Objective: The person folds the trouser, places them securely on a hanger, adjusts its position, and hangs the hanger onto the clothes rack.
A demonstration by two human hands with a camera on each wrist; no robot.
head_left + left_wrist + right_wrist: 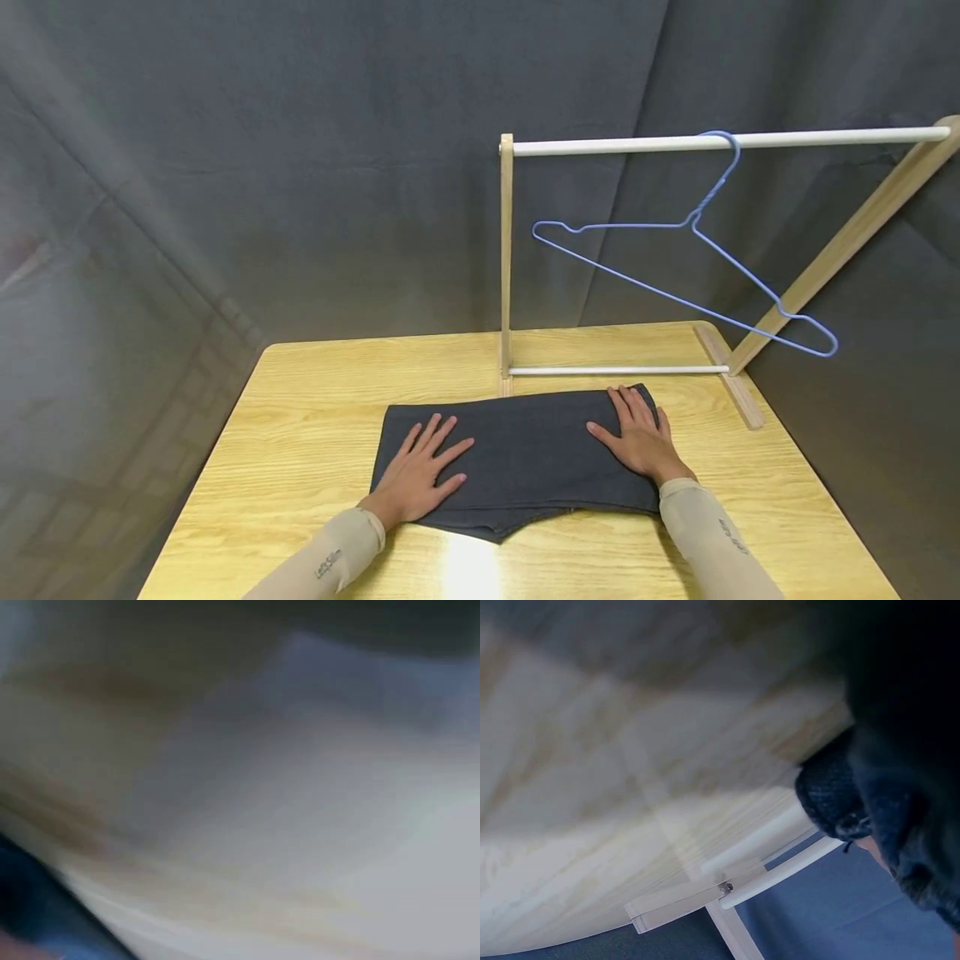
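Note:
A pair of dark trousers [532, 454], folded into a long flat shape, lies across the table in the head view. A pointed flap of the cloth sticks out along its near edge. My left hand [420, 475] rests on the left end with fingers spread. On the right end lies my right hand [637, 437], its fingertips near the far corner. In the right wrist view the cloth's thick folded edge [829, 787] shows up close at the right. A dark strip of the trousers [45, 907] fills the lower left corner of the blurred left wrist view.
Behind the trousers stands a wooden rack [506, 258] with a white top rail [615, 146]. A blue wire hanger [637, 284] hangs from the rail. The rack's foot [738, 392] sits on the right of the wooden table [300, 433]. Grey curtains [337, 183] surround the table.

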